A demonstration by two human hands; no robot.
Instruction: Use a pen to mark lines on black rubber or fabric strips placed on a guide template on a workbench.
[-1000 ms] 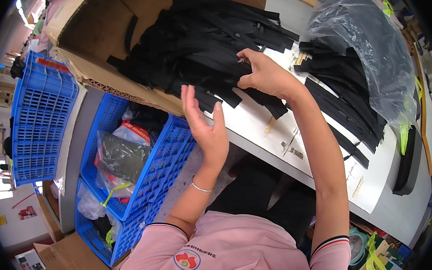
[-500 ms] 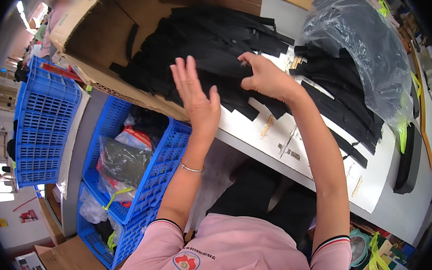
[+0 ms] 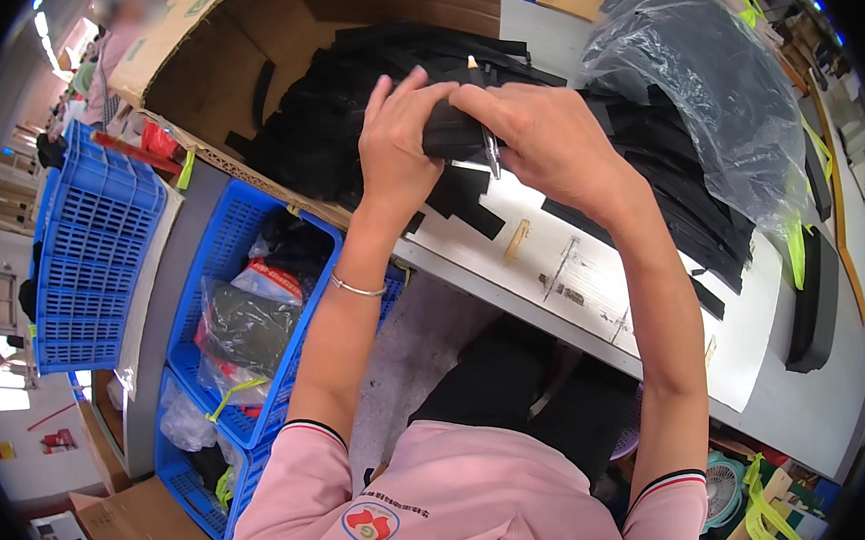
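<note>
Black strip bundle (image 3: 454, 131): I saw it lifted off the bench, held between both hands above the near edge of the pile, at about 12 o'clock from my chest.
Left hand (image 3: 396, 152): I had it closed around the bundle's left end, thumb and fingers wrapped over the top.
Right hand (image 3: 547, 138): I had it gripping the bundle's right end, with a pen (image 3: 483, 118) pinched between the fingers, tip pointing down toward the bench.
Handling, judged: flat fabric or foam strips, light, soft and limp. I judged that a loose stack would fan out or sag if held at one end only.
Grip point, judged: both ends, squeezed across the stack's thickness. A mid-stack pinch would probably let the outer strips slide.
Surface, judged: matte, not slippery. No fragile parts were visible.
Main pile (image 3: 333, 113): more black strips lay at 11 o'clock, spilling from an open cardboard box (image 3: 219, 24) onto the white worktable (image 3: 631, 304).
Bagged stock (image 3: 695, 98): a clear plastic bag lay over further strips at 1 o'clock.
Blue crates (image 3: 83, 246): they stood at 9 o'clock, below the bench, the nearer one holding bagged items.
Loose offcuts (image 3: 468, 197): a few short strips lay on the worktable just beneath the hands.
</note>
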